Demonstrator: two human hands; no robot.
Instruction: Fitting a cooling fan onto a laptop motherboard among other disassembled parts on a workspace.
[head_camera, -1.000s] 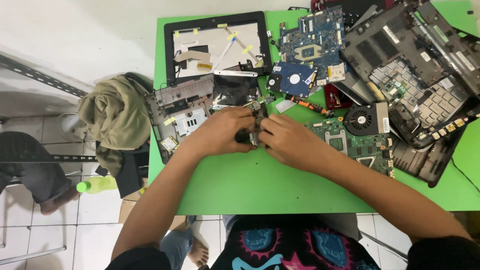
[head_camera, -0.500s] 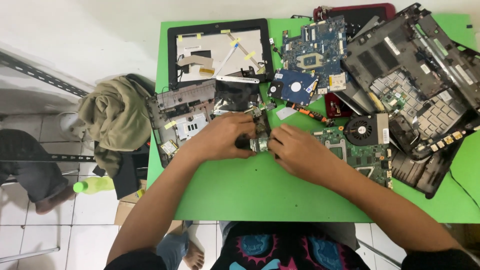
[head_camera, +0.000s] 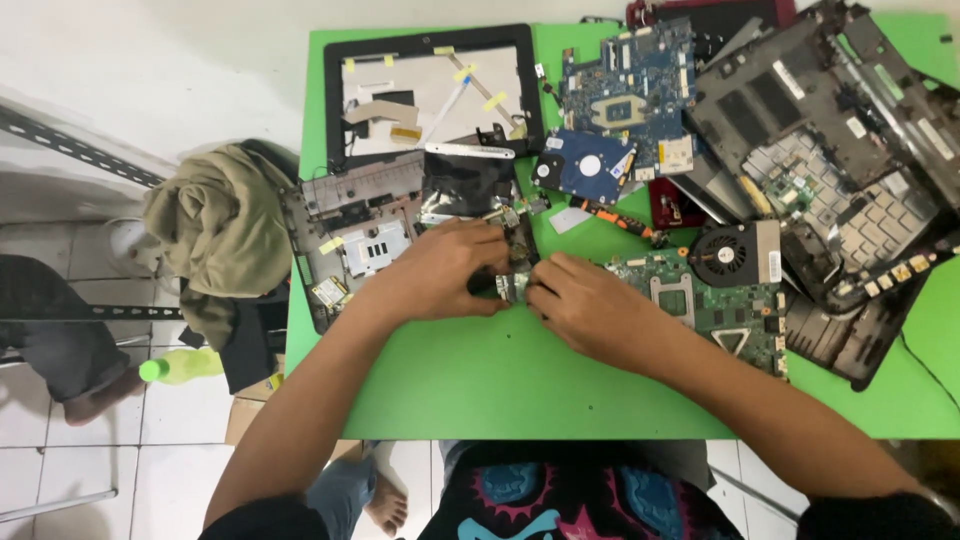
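Observation:
Both my hands meet at the middle of a green table (head_camera: 480, 385). My left hand (head_camera: 440, 272) grips a small dark electronic part (head_camera: 510, 268) with a bit of circuit board on it. Fingertips of my right hand (head_camera: 590, 305) pinch the same part from the right. The part lies just in front of a dark laptop chassis piece (head_camera: 375, 225), and most of it is hidden under my fingers.
A black screen bezel (head_camera: 430, 95) lies at the back. A blue motherboard (head_camera: 630, 90), a hard drive (head_camera: 585, 165), a green board (head_camera: 715, 305) with a fan (head_camera: 735, 253), and open laptop shells (head_camera: 850, 170) crowd the right. An olive cloth (head_camera: 215, 235) hangs left.
My view has shifted slightly, and both hands have drawn closer together over the small part. My right hand's fingers now pinch it more tightly from the right.

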